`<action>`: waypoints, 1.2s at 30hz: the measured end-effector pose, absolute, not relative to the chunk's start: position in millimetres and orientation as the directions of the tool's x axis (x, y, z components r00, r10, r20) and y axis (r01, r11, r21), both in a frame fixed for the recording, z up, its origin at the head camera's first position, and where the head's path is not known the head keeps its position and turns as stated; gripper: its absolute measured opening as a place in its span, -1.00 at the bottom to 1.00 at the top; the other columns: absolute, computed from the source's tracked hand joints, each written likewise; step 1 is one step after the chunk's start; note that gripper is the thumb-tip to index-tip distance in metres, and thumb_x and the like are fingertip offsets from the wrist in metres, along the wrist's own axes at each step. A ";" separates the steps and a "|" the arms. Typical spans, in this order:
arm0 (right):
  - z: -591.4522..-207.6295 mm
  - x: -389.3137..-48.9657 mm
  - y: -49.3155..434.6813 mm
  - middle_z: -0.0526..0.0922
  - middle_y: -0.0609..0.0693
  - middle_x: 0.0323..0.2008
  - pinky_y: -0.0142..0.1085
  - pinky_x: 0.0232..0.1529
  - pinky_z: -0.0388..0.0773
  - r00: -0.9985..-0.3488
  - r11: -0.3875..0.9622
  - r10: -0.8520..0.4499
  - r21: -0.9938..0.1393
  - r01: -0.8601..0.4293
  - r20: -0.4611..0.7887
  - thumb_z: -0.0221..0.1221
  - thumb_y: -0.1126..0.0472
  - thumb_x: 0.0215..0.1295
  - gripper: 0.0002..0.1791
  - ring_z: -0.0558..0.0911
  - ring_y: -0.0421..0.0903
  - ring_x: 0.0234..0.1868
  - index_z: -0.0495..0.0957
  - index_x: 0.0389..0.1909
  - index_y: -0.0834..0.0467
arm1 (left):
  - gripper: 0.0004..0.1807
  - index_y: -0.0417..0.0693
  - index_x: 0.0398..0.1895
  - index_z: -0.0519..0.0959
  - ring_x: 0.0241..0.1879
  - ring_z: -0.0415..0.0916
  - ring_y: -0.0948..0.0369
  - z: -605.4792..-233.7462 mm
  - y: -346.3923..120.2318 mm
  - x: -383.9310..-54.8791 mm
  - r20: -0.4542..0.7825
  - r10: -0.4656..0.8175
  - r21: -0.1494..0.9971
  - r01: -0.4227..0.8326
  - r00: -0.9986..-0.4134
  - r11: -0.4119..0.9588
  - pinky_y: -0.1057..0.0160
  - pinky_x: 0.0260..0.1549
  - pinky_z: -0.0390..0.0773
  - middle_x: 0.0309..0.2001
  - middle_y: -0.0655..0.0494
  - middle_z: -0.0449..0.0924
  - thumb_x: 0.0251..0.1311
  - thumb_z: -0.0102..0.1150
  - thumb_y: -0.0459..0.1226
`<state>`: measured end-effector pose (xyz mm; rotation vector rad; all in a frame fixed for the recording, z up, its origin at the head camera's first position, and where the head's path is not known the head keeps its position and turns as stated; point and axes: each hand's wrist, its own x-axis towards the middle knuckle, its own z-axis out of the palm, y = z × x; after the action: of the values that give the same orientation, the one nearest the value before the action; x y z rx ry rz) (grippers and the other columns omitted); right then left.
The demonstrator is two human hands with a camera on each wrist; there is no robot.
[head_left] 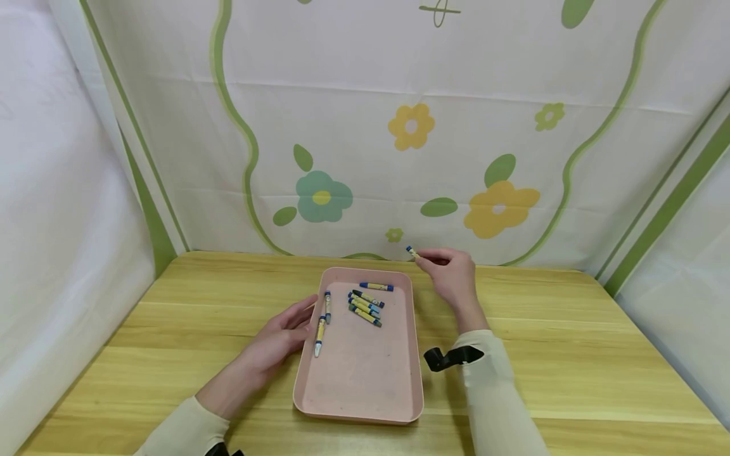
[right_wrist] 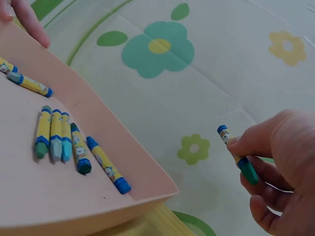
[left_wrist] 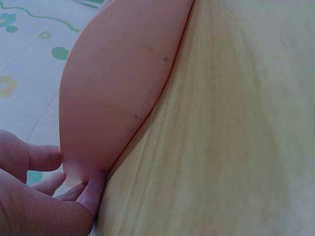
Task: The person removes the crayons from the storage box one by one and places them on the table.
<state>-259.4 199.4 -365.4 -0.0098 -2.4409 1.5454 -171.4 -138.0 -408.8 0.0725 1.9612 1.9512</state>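
Observation:
My right hand [head_left: 453, 278] pinches a green crayon [right_wrist: 248, 172] between thumb and fingers, above the table beyond the tray's far right corner. It has a yellow printed wrapper with blue bands. My left hand [head_left: 279, 339] rests its fingertips against the outer left wall of the pink tray [head_left: 359, 386], seen close up in the left wrist view. Inside the tray, several crayons [head_left: 365, 309] lie side by side in a group. A blue crayon [right_wrist: 109, 167] lies near the far wall, and two crayons [head_left: 320, 335] lie end to end along the left wall.
A wood-grain table [head_left: 559, 354] carries the tray. Behind it hangs a white cloth [head_left: 365, 145] printed with flowers and leaves, and more white cloth [head_left: 63, 209] closes off the sides. Black straps [head_left: 453, 358] go round the sleeves.

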 end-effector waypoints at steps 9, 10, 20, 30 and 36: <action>-368.7 -260.8 217.6 0.83 0.19 0.00 -0.47 -0.20 0.62 -0.969 0.438 0.159 -0.893 -0.105 0.192 0.43 0.17 0.35 -0.72 0.68 -0.36 -0.23 0.82 0.02 0.17 | -0.27 0.02 0.72 0.10 0.65 0.11 -0.11 -407.8 -138.3 -169.8 -0.222 0.298 0.975 -0.220 -0.929 0.039 0.10 0.45 0.37 0.70 -0.19 0.08 0.55 0.03 -0.35; -369.7 -261.2 219.4 0.84 0.19 0.00 -0.48 -0.20 0.62 -0.967 0.440 0.163 -0.892 -0.106 0.195 0.43 0.18 0.35 -0.72 0.68 -0.37 -0.24 0.82 0.02 0.18 | -0.27 0.02 0.72 0.11 0.65 0.12 -0.11 -408.3 -138.2 -170.2 -0.222 0.295 0.975 -0.221 -0.929 0.039 0.11 0.44 0.38 0.70 -0.18 0.09 0.55 0.03 -0.35; -380.7 -263.1 231.8 0.84 0.18 -0.02 -0.46 -0.16 0.63 -0.969 0.497 0.184 -0.866 -0.055 0.167 0.42 0.16 0.37 -0.75 0.75 -0.24 -0.15 0.83 -0.01 0.16 | -0.27 0.03 0.72 0.12 0.65 0.13 -0.10 -408.1 -137.1 -170.6 -0.228 0.290 0.973 -0.230 -0.929 0.028 0.08 0.46 0.36 0.70 -0.16 0.09 0.55 0.03 -0.37; -395.2 -264.0 234.8 0.83 0.17 0.04 0.00 0.32 0.57 -0.978 0.528 0.180 -0.849 0.008 0.103 0.38 0.18 0.40 -0.76 0.66 0.16 0.30 0.83 0.00 0.16 | -0.27 0.03 0.72 0.12 0.66 0.12 -0.11 -406.3 -137.1 -169.6 -0.228 0.285 0.973 -0.228 -0.931 0.034 0.03 0.48 0.35 0.69 -0.18 0.09 0.55 0.03 -0.36; -403.3 -264.8 239.2 0.84 0.14 0.02 -0.12 0.18 0.56 -0.976 0.542 0.209 -0.839 0.059 0.066 0.38 0.15 0.40 -0.79 0.66 0.12 0.28 0.84 -0.03 0.10 | -0.28 0.05 0.72 0.12 0.65 0.14 -0.09 -407.1 -138.3 -170.6 -0.233 0.288 0.972 -0.235 -0.929 0.031 0.09 0.44 0.39 0.70 -0.14 0.08 0.56 0.02 -0.36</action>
<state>-264.8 239.2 -403.3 -0.2292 -2.6167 1.4143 -170.6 -138.3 -407.1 0.0540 1.9502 1.9581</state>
